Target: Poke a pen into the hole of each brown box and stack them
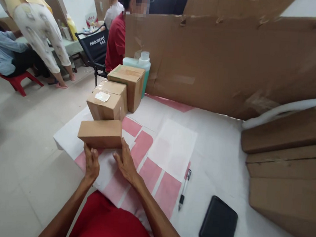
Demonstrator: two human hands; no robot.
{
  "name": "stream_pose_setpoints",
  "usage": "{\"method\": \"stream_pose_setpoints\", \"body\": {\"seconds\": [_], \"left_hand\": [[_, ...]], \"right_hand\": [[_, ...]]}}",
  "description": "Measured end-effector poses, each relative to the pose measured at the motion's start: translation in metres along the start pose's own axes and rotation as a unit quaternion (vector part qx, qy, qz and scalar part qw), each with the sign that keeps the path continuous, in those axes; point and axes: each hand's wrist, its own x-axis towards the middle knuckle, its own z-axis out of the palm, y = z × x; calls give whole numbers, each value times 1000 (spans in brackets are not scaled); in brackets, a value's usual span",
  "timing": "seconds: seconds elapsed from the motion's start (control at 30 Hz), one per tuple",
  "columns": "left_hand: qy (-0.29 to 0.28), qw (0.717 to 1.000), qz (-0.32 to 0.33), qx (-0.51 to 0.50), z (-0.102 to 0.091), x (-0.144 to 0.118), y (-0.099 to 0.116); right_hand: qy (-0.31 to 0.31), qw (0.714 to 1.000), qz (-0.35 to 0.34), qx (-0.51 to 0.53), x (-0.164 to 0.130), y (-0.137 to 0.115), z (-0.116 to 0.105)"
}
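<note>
A small brown cardboard box (101, 134) sits in front of two other boxes at the left side of the table. My left hand (91, 162) is by its near lower left edge, fingers stretched and fingertips at the cardboard. At the box's right end is my right hand (127, 162), with fingers extended along the corner and the thumb spread away. Neither hand is wrapped round the box. Behind it stand a taped carton (108, 101) with a white label and a taller carton (130, 83). The underside of the small box is hidden from view.
A bottle of teal liquid (145, 62) stands behind the cartons, against a tall cardboard partition (196, 63). White paper (172, 145), a pen (185, 189) and a black tablet-like object (218, 227) lie rightward. Large cardboard pieces (289, 163) stand at right. Several people are beyond.
</note>
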Motion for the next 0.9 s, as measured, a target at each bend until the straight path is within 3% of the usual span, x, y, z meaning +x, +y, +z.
{"method": "stream_pose_setpoints", "body": {"seconds": [0.07,0.17,0.27,0.37,0.47,0.63,0.9], "left_hand": [[-46,999,22,12,8,-37,7],[-154,982,105,43,20,-76,30],[-234,948,207,59,38,-89,58],[-246,914,319,51,61,-83,84],[-250,890,378,46,81,-74,104],[-254,876,410,24,100,-63,131],[-230,862,452,-5,115,-41,171]], "right_hand": [[64,998,21,15,-17,1,-25],[156,985,65,37,-42,-2,-82],[215,970,108,20,-63,-9,-141],[256,955,148,-32,-79,-9,-180],[297,936,186,-29,-89,1,-194],[364,908,184,101,-97,13,-193],[355,900,145,208,-104,1,-204]]}}
